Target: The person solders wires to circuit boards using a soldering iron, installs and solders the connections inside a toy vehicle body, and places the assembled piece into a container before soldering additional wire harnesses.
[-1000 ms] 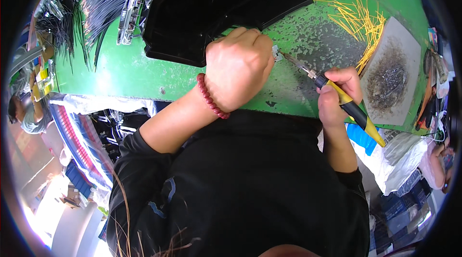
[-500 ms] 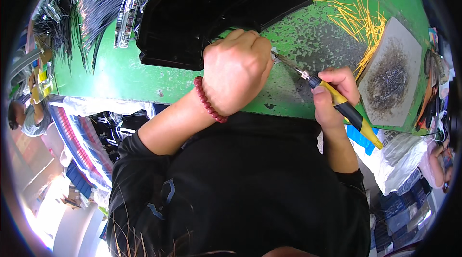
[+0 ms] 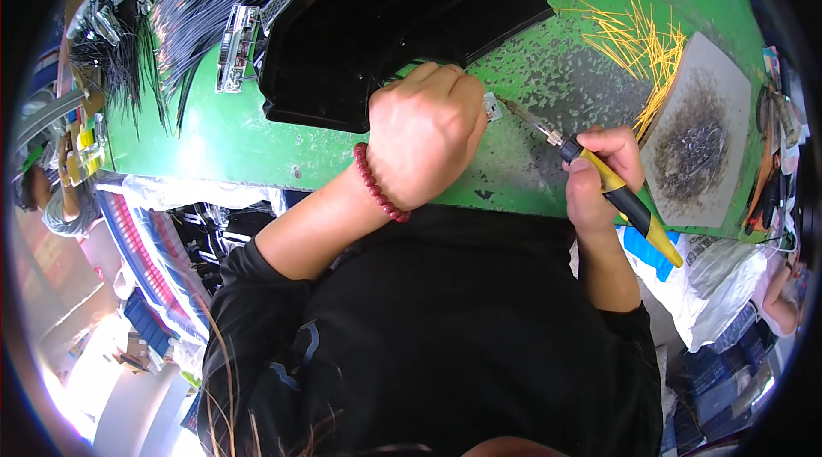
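In my right hand [image 3: 603, 170] is a soldering iron [image 3: 634, 209] with a yellow and black handle, gripped like a pen. Its metal tip points up and left, a little short of a small whitish-silver piece [image 3: 491, 107]. That piece sticks out beside my left hand [image 3: 430, 133], which is curled with its back toward me. The left fingertips are hidden, so what they hold cannot be made out. Just beyond this hand lies a large black plastic housing [image 3: 317, 55], partly covered by it. A red bead bracelet [image 3: 374, 185] circles my left wrist.
A green, worn tabletop [image 3: 205, 149] carries everything. Bundles of dark wires [image 3: 201, 3] lie far left, next to a metal connector part [image 3: 237, 48]. Yellow wires [image 3: 642, 46] are scattered at the right, beside a grey, scorched board [image 3: 676, 187]. Tools [image 3: 765, 166] line the right edge.
The iron's tip has drawn back slightly right, leaving a small gap to the whitish-silver piece. The whole view has shifted a little; my left hand keeps its curled pose.
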Tool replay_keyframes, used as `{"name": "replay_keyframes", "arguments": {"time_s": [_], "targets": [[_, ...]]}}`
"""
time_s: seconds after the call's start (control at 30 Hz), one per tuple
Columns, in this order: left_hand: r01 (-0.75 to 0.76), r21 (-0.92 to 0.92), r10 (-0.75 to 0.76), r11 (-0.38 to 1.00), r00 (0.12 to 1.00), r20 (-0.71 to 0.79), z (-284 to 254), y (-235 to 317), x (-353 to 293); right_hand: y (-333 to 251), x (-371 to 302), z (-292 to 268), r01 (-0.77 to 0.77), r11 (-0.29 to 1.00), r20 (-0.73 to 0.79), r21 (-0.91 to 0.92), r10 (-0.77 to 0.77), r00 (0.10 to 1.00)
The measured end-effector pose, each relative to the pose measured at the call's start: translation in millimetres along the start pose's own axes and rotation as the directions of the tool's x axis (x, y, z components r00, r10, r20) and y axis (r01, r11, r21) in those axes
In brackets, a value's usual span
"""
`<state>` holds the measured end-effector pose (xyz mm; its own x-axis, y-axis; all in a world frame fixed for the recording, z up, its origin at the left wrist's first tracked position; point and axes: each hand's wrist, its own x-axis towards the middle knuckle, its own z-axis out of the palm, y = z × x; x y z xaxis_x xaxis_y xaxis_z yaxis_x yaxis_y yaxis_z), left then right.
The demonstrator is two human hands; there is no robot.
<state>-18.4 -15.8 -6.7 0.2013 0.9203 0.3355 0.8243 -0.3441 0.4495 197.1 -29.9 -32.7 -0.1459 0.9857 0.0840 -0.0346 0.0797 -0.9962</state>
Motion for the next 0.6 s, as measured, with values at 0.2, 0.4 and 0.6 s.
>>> {"name": "replay_keyframes", "arguments": {"time_s": [0.2, 0.4, 0.6], "targets": [[-0.006, 0.004, 0.005, 1.0, 0.999, 0.048, -3.7, 1.6, -1.3, -0.5, 2.0, -1.2, 0.061, 0.998, 0.006, 0.011, -0.061, 0.998], [0.008, -0.042, -0.005, 0.999, 0.998, 0.069, -2.7, -1.0, -3.3, 1.7, 0.2, -2.4, 0.062, 0.998, -0.011, 0.029, -0.062, 0.998], [-0.009, -0.043, 0.012, 0.999, 0.998, 0.06, -3.4, -1.5, -1.1, 3.4, -0.4, -4.6, 0.055, 0.996, -0.001, 0.066, -0.055, 0.998]]}}
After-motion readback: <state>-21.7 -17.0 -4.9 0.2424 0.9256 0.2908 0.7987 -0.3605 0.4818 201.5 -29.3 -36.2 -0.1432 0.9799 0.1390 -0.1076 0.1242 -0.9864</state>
